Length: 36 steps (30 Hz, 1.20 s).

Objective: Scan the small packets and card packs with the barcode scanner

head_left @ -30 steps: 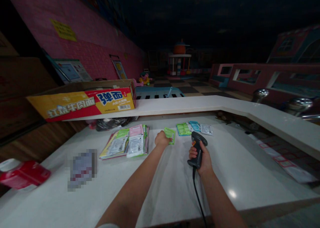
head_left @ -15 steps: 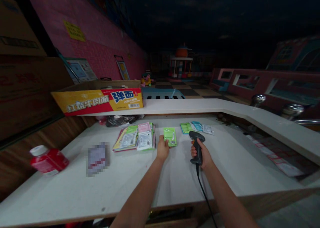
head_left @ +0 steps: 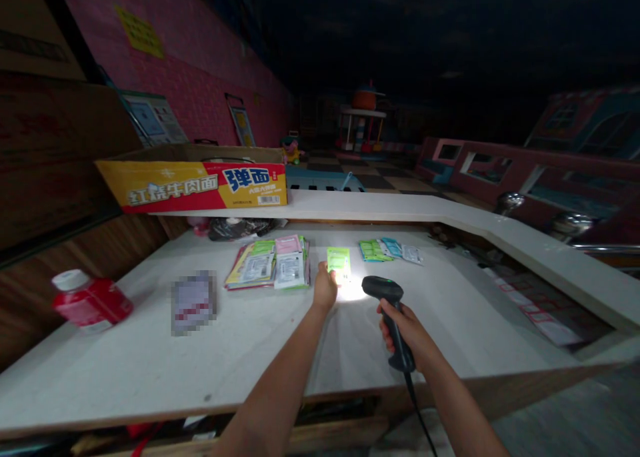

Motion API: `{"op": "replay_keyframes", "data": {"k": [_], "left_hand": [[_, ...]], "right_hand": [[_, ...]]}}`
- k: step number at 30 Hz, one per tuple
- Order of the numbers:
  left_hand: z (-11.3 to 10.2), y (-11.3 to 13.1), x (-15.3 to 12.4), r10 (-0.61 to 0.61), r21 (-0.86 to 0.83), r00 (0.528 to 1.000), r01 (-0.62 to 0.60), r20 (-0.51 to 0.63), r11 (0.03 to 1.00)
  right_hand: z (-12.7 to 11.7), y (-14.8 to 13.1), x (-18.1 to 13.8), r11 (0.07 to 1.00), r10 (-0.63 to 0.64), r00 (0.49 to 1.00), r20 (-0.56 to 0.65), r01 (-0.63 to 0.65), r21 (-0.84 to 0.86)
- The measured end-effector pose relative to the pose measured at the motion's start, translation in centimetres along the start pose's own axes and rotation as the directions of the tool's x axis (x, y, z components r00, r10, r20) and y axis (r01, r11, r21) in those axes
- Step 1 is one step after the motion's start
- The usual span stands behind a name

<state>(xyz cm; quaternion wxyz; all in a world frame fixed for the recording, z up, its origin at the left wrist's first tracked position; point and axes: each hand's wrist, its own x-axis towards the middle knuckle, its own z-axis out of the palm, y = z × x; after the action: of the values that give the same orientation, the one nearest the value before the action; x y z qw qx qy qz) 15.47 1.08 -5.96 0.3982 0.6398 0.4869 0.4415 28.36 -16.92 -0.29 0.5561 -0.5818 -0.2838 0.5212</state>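
Observation:
My left hand (head_left: 325, 288) pinches the near-left edge of a small green packet (head_left: 339, 262) that lies flat on the white counter (head_left: 280, 337). My right hand (head_left: 407, 333) is wrapped round the handle of a black corded barcode scanner (head_left: 386, 295). The scanner head points at the packet and throws a bright patch of light on it and on the counter just in front. A stack of green, pink and white packets (head_left: 270, 269) lies to the left of my left hand. A few green and blue packets (head_left: 390, 250) lie behind the scanner.
A yellow and red cardboard box (head_left: 195, 185) stands on the raised shelf at the back left. A red bottle with a white cap (head_left: 90, 302) lies on the counter's left side, next to a blurred card (head_left: 193, 302). A dark bag (head_left: 235, 227) sits under the shelf.
My right hand has drawn the scanner back and tipped its head toward the green packet, and the scanner's light now shines on it. My left hand stays on the packet.

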Motion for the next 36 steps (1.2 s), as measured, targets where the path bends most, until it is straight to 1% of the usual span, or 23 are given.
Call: {"op": "replay_keyframes", "data": {"k": [3,6,11,14,18,20,22,24,27,29,31,32,34,36], "left_hand": [[0.0,-0.3,0.0,0.04,-0.04,0.999,-0.039,0.019,0.998],[0.1,-0.5,0.0,0.039,-0.067,0.999,-0.037,0.027,0.997],[0.3,-0.7,-0.2,0.039,-0.121,0.999,-0.037,0.014,0.992],[0.4,-0.9,-0.4,0.062,-0.159,0.998,-0.062,-0.001,0.985],[0.5,-1.1,-0.3,0.103,-0.184,0.994,-0.105,-0.021,0.977],[0.5,-1.3,-0.2,0.103,-0.198,0.994,-0.108,-0.035,0.974],[0.4,-1.3,-0.2,0.083,-0.215,0.996,-0.089,-0.038,0.973],[0.4,-1.3,-0.5,0.075,-0.225,0.997,-0.08,-0.031,0.971],[0.2,-0.7,-1.3,0.122,-0.252,0.992,-0.126,-0.033,0.96],[-0.1,-0.1,-1.9,0.145,-0.314,0.988,-0.151,-0.042,0.937],[-1.2,0.6,-2.1,0.119,-0.403,0.99,-0.138,-0.071,0.905],[-2.1,0.9,-2.0,0.085,-0.441,0.991,-0.121,-0.102,0.889],[-4.9,1.4,-1.0,-0.009,-0.468,0.982,-0.083,-0.19,0.88],[-8.8,1.7,0.8,-0.094,-0.389,0.953,-0.026,-0.287,0.921]], "right_hand": [[-0.1,-0.1,-0.3,1.0,-0.001,1.0,0.018,0.001,0.016],[-0.2,-0.1,0.5,0.998,-0.021,0.999,0.041,0.018,0.065],[-0.4,-0.8,3.9,0.977,-0.071,0.997,0.035,0.062,0.206],[-0.6,-1.2,6.5,0.944,-0.113,0.988,0.103,0.074,0.321],[-1.1,-0.7,9.0,0.881,-0.15,0.951,0.269,0.005,0.473],[-1.6,0.1,9.8,0.839,-0.173,0.932,0.318,-0.029,0.543],[-2.1,0.8,10.3,0.803,-0.191,0.921,0.34,-0.053,0.594],[-2.6,1.4,10.6,0.768,-0.197,0.92,0.338,-0.07,0.637],[-3.0,1.7,10.7,0.717,-0.186,0.928,0.322,-0.096,0.691],[-3.2,1.8,10.8,0.693,-0.177,0.93,0.324,-0.116,0.712],[-3.2,1.8,10.8,0.674,-0.172,0.929,0.329,-0.132,0.727],[-3.3,1.9,10.9,0.667,-0.169,0.929,0.328,-0.137,0.733],[-3.3,1.9,10.9,0.654,-0.165,0.933,0.32,-0.139,0.743],[-3.4,1.9,11.0,0.644,-0.163,0.936,0.312,-0.138,0.752]]}}
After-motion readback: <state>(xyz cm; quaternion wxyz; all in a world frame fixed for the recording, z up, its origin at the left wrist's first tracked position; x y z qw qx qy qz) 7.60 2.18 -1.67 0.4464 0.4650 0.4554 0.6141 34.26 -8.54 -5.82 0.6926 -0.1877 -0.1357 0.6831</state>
